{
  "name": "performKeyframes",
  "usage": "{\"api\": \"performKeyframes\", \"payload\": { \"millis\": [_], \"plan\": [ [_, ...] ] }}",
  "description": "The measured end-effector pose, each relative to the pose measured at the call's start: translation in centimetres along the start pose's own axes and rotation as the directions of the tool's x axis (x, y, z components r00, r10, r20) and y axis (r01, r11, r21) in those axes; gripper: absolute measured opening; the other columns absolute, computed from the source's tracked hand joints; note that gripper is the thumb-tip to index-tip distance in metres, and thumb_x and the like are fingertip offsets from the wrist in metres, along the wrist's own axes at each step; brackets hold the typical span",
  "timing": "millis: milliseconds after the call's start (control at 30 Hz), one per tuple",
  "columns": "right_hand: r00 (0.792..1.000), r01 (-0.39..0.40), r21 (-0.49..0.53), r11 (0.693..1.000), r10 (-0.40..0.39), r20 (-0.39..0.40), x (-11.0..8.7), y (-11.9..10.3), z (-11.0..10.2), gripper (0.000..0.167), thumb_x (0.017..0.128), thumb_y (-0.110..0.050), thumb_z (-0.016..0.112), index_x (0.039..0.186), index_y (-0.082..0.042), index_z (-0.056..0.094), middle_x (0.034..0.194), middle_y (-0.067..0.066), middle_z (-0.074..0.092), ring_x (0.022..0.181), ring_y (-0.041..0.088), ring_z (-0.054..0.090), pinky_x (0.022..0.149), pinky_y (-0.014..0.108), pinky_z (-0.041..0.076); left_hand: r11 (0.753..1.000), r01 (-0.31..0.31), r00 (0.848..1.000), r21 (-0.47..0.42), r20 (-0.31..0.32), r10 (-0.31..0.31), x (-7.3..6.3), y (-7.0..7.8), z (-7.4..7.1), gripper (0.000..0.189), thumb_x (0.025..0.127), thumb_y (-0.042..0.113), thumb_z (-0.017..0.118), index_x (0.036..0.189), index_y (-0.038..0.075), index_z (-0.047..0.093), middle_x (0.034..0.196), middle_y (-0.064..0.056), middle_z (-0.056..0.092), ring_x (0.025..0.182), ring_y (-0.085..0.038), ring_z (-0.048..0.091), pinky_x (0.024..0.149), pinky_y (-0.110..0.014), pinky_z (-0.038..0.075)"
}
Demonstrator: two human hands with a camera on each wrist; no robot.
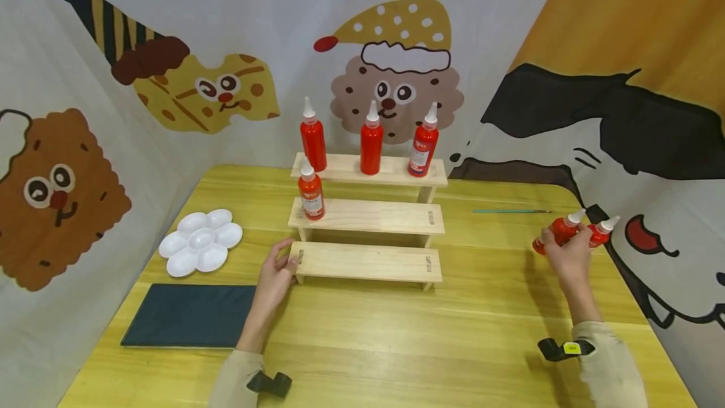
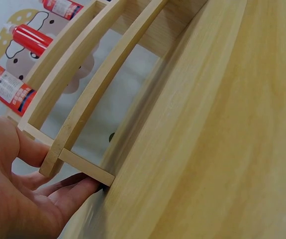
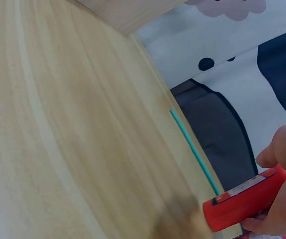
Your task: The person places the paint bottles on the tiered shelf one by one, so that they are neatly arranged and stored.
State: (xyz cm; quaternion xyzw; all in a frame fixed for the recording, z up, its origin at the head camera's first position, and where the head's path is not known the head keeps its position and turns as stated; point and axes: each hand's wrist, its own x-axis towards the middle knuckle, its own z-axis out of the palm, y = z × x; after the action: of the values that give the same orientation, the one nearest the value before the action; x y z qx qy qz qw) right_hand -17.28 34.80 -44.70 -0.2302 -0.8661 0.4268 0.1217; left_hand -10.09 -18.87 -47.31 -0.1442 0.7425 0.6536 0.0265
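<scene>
At the right of the table my right hand (image 1: 569, 261) grips a red paint bottle (image 1: 563, 230) with a white nozzle. The right wrist view shows the bottle's base (image 3: 232, 205) angled above the table. A second red paint bottle (image 1: 601, 232) is just beyond the fingers, partly hidden. My left hand (image 1: 274, 279) holds the left end of the lowest step of a three-step wooden rack (image 1: 368, 262), thumb and fingers around its end in the left wrist view. Three red paint bottles (image 1: 370, 147) stand on the top step; another paint bottle (image 1: 312, 197) stands at the left of the middle step.
A white flower-shaped palette (image 1: 201, 241) lies at the left, with a dark rectangular board (image 1: 189, 315) in front of it. Near the back right is a thin turquoise paintbrush (image 1: 504, 211). A printed cloth (image 1: 238, 11) hangs behind the table.
</scene>
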Motion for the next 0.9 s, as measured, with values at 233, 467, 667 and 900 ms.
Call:
{"api": "performKeyframes", "payload": {
  "millis": [233,467,667,900],
  "plan": [
    [0.999,0.015,0.034,0.999,-0.014,-0.032,0.3,1.1,0.9,0.066,0.1,-0.023,0.052,0.15,0.008,0.022,0.144,0.033,0.043,0.128,0.042,0.046,0.109,0.051,0.039,1.0,-0.003,1.0,-0.004,-0.006,0.003,-0.1,0.1,0.0,0.048,0.104,0.006,0.047,0.152,0.012,0.042,0.134,-0.028,0.061,0.087,-0.01,0.06,0.071,-0.027,0.05],
    [0.998,0.009,0.068,0.998,-0.004,-0.069,0.2,2.1,1.6,0.06,0.101,-0.023,0.052,0.146,0.008,0.028,0.142,0.031,0.046,0.126,0.041,0.049,0.112,0.05,0.04,1.0,-0.011,1.0,0.005,-0.01,0.011,0.0,0.0,0.0,0.048,0.104,0.006,0.048,0.152,0.012,0.043,0.13,-0.028,0.063,0.085,-0.011,0.059,0.07,-0.027,0.05],
    [0.995,0.007,0.083,0.997,0.001,-0.098,-0.3,2.3,1.8,0.058,0.101,-0.021,0.053,0.148,0.004,0.03,0.145,0.028,0.048,0.128,0.04,0.05,0.113,0.052,0.04,1.0,-0.009,1.0,0.008,-0.011,0.009,0.0,-0.1,0.0,0.049,0.104,0.006,0.047,0.152,0.011,0.042,0.129,-0.028,0.063,0.085,-0.01,0.06,0.07,-0.027,0.05],
    [0.996,-0.014,0.116,0.993,0.023,-0.081,-0.7,1.9,2.0,0.058,0.102,-0.021,0.054,0.15,0.001,0.03,0.149,0.024,0.047,0.132,0.04,0.05,0.114,0.051,0.04,1.0,-0.013,1.0,0.012,-0.012,0.013,-0.1,0.0,0.0,0.048,0.104,0.007,0.048,0.152,0.012,0.043,0.127,-0.027,0.065,0.084,-0.011,0.059,0.07,-0.027,0.049]
  ]
}}
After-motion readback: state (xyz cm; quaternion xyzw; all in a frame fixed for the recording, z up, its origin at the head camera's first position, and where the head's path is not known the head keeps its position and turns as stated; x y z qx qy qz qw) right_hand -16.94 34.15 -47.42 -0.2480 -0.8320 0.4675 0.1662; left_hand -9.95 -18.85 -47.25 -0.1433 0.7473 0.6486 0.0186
